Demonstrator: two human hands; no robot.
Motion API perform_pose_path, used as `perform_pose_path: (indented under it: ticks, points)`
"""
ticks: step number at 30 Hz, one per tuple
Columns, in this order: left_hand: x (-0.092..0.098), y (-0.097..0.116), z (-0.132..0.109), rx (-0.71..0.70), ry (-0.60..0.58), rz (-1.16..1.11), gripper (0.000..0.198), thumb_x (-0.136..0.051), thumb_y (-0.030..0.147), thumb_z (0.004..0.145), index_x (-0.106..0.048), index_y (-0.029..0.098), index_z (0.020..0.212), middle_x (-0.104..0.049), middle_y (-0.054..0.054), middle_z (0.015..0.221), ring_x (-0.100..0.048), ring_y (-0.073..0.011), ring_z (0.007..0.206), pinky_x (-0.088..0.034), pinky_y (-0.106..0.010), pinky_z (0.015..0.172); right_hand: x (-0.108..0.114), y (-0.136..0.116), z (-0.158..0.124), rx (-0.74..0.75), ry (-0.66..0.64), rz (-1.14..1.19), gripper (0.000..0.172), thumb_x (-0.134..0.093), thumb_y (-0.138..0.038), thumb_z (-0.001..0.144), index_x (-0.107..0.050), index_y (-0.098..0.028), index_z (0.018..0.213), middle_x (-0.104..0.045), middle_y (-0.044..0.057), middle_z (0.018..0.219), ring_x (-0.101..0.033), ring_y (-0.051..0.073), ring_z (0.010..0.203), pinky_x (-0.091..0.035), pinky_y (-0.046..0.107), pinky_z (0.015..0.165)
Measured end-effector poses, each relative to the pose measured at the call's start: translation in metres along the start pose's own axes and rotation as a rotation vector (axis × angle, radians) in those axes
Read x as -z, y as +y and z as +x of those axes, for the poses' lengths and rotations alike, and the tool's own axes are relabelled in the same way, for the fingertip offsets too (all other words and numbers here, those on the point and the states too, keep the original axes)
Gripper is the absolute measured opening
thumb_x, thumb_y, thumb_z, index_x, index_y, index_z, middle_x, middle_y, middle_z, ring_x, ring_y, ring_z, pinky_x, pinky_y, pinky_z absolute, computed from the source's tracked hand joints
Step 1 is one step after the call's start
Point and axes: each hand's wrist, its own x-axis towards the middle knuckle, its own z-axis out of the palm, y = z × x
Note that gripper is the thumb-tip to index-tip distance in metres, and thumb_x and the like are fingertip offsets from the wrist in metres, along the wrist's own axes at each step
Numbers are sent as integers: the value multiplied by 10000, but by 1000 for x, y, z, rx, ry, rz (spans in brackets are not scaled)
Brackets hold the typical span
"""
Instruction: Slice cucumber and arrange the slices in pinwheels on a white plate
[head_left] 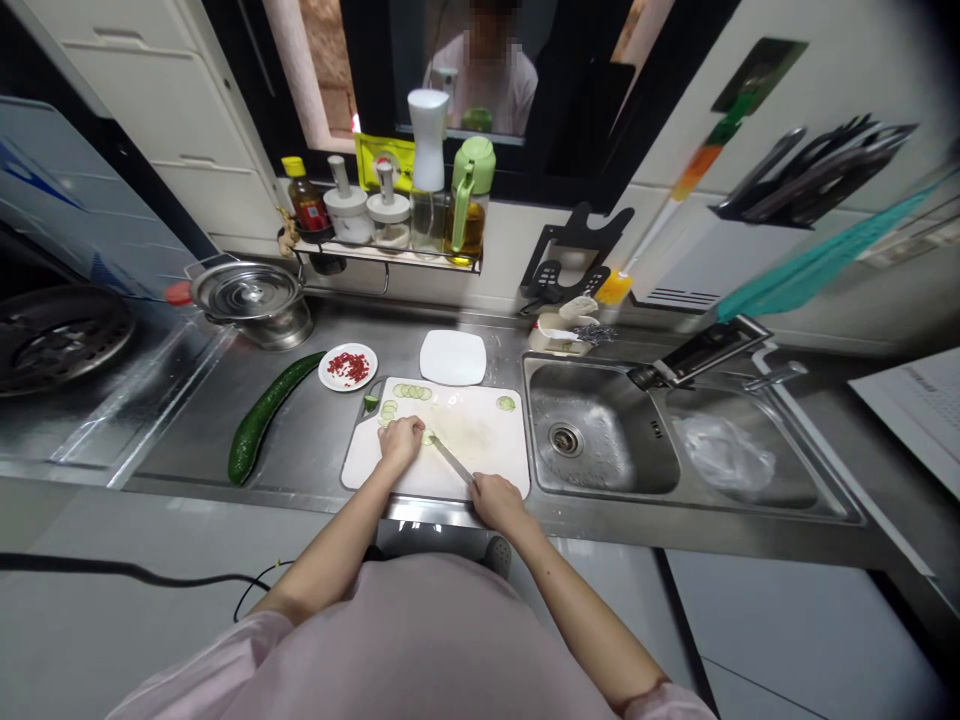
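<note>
My right hand (pixel 499 502) is closed round the handle of a kitchen knife (pixel 452 461), its blade pointing left and away over the white cutting board (pixel 487 455). Near the blade's tip lies a pale green cucumber slice (pixel 428 437). Just left of it my left hand (pixel 402 441) rests on the board with curled fingers; whatever they pinch is hidden. Thin slices (pixel 412 392) overlap in a row along the board's far left, and others (pixel 388 410) sit beyond my left hand. A cut cucumber end (pixel 370 402) is at the left edge, with more slices (pixel 506 403) piled far right.
A whole cucumber (pixel 274 415) and a plate of chopped red pieces (pixel 349 368) lie left of the board. Behind it is a white square plate (pixel 453 357). The sink (pixel 600 465) adjoins on the right; a lidded steel pot (pixel 259 305) stands back left.
</note>
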Motion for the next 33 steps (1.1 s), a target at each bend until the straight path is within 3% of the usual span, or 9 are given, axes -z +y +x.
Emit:
perform_pose_path:
  ticks: [18,33]
  points:
    - [2,1,0,7,-21,-32,283,-469,217,844,-723,280,952,-723,-48,1046,-601,-241,1054,-350,-394,920,13,-17,12,-13,-83,-14,318,-394,-188,913,-631,-145,1120,-683,172,1076,-648,253,1018,-470,314,771]
    - [3,2,0,2,-44,-10,274,-465,229,854,-718,280,946,-718,-48,1070,-589,-250,1067,-348,-399,913,16,-16,16,8,-91,-1,307,-410,-187,905,-633,-154,1114,-682,169,1075,-650,246,1012,-472,311,765]
